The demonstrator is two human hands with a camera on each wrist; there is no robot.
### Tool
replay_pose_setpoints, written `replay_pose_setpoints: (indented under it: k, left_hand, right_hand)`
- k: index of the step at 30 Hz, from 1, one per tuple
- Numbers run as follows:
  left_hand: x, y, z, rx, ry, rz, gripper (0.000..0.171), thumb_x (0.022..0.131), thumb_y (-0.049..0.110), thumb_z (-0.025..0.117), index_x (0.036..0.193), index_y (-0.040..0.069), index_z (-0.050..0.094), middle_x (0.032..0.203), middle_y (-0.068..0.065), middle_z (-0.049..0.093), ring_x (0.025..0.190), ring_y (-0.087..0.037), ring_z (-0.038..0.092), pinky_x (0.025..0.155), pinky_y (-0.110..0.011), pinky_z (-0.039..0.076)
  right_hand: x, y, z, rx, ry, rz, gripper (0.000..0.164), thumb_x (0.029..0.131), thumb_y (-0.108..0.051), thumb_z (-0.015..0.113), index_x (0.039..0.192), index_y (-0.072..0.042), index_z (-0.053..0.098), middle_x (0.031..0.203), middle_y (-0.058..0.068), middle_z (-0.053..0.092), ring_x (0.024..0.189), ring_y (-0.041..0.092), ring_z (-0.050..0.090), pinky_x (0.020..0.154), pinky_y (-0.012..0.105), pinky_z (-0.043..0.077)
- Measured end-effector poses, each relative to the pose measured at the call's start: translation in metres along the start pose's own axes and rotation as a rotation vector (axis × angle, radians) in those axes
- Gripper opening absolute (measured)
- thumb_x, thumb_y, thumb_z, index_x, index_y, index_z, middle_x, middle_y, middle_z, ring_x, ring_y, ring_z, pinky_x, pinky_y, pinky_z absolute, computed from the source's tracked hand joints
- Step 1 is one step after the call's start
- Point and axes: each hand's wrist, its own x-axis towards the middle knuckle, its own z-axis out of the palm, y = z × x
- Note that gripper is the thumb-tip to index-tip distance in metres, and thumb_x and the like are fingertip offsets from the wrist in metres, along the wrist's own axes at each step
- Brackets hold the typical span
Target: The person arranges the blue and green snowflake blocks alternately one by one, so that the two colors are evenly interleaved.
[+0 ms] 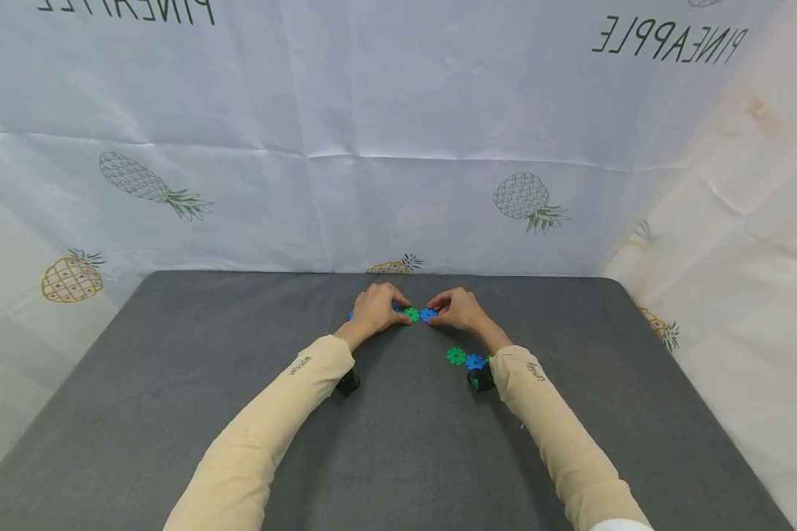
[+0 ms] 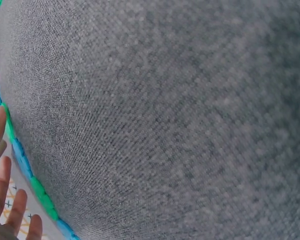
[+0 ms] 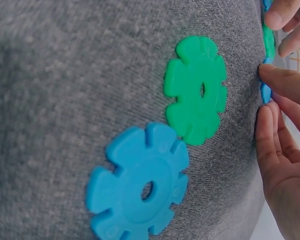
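A row of flat, notched plastic discs lies along the far part of the table, blue and green by turns. My left hand [image 1: 375, 307] holds the green disc [image 1: 411, 315] at the row's right end between thumb and fingers. With thumb and fingertips, my right hand [image 1: 461, 310] pinches a blue disc [image 1: 428, 315] right beside it. The two discs meet edge to edge; whether their notches interlock I cannot tell. Beneath the left hand the row is partly hidden in the head view, but its green [image 2: 42, 197] and blue discs [image 2: 21, 159] show in the left wrist view.
Nearer me, by the right forearm, lie another green disc [image 3: 197, 90] and blue disc [image 3: 140, 185], edges touching. A further green one is mostly hidden by the sleeve. The grey table [image 1: 398, 457] ends at a pineapple-print curtain [image 1: 345, 206].
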Motion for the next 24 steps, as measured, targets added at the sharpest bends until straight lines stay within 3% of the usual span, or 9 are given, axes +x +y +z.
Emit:
replay_pose_setpoints:
  k: [5, 11, 17, 24]
  left_hand:
    - [0.001, 0.001, 0.002, -0.026, 0.002, 0.011, 0.032, 0.077, 0.036, 0.081, 0.106, 0.022, 0.076, 0.118, -0.001, 0.064, 0.104, -0.021, 0.06, 0.082, -0.041, 0.049]
    - [0.002, 0.005, 0.006, -0.057, 0.003, 0.012, 0.031, 0.078, 0.035, 0.08, 0.106, 0.023, 0.076, 0.118, 0.0, 0.064, 0.101, -0.019, 0.06, 0.081, -0.039, 0.05]
    - [0.004, 0.01, 0.013, -0.046, 0.013, 0.022, 0.031, 0.078, 0.035, 0.08, 0.106, 0.023, 0.077, 0.118, -0.002, 0.064, 0.102, -0.021, 0.058, 0.086, -0.042, 0.046]
    - [0.006, 0.015, 0.017, -0.058, 0.025, 0.022, 0.031, 0.076, 0.036, 0.082, 0.103, 0.023, 0.077, 0.117, -0.001, 0.064, 0.1, -0.022, 0.058, 0.084, -0.042, 0.044]
  right_hand:
    - [-0.001, 0.001, -0.004, 0.032, -0.017, -0.016, 0.03, 0.08, -0.013, 0.078, 0.108, -0.002, 0.072, 0.1, 0.011, 0.07, 0.089, 0.022, 0.065, 0.076, 0.034, 0.053]
    - [-0.01, 0.011, -0.013, 0.117, 0.001, -0.096, 0.032, 0.083, -0.007, 0.075, 0.112, 0.002, 0.069, 0.108, 0.018, 0.068, 0.094, 0.03, 0.066, 0.079, 0.039, 0.054]
    - [-0.032, 0.019, -0.028, 0.22, -0.002, -0.084, 0.036, 0.087, -0.007, 0.071, 0.12, 0.005, 0.064, 0.119, 0.023, 0.061, 0.098, 0.033, 0.063, 0.078, 0.04, 0.053]
    - [-0.062, 0.031, -0.047, 0.272, -0.031, -0.097, 0.038, 0.088, -0.007, 0.069, 0.123, 0.006, 0.061, 0.124, 0.025, 0.057, 0.091, 0.025, 0.061, 0.077, 0.036, 0.051]
